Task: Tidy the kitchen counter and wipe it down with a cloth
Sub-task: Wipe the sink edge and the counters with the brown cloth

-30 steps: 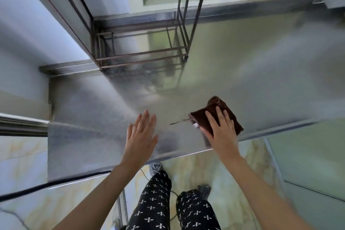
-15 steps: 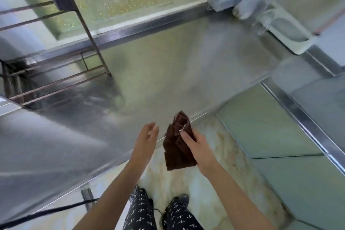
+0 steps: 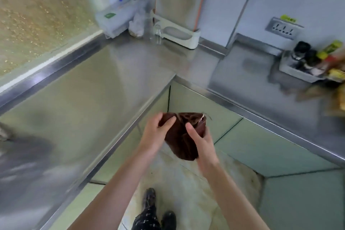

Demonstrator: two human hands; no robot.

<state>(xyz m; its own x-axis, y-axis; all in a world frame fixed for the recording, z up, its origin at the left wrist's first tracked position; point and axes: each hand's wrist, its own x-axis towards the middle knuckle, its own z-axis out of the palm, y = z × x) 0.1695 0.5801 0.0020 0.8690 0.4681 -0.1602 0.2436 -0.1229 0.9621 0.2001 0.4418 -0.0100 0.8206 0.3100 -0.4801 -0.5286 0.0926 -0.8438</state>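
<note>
A dark brown cloth [image 3: 182,141] hangs in the air in front of the counter's inner corner, off the steel counter [image 3: 97,91]. My left hand [image 3: 155,134] pinches the cloth's upper left edge with thumb and fingers. My right hand [image 3: 200,141] grips its right side, thumb across the front. Both hands hold the cloth above the floor, between the two runs of the L-shaped counter.
At the back corner stand a white box [image 3: 115,17], a clear bag [image 3: 138,25], a glass [image 3: 156,32] and a white dish rack [image 3: 179,33]. A tray of bottles and packets [image 3: 313,61] sits on the right run below a wall socket [image 3: 283,28]. Pale green cabinet fronts [image 3: 261,145] line the corner.
The cloth left the counter and was lifted in my right hand. My left hand has come over and taken hold of it too. The view swung right toward the counter corner.
</note>
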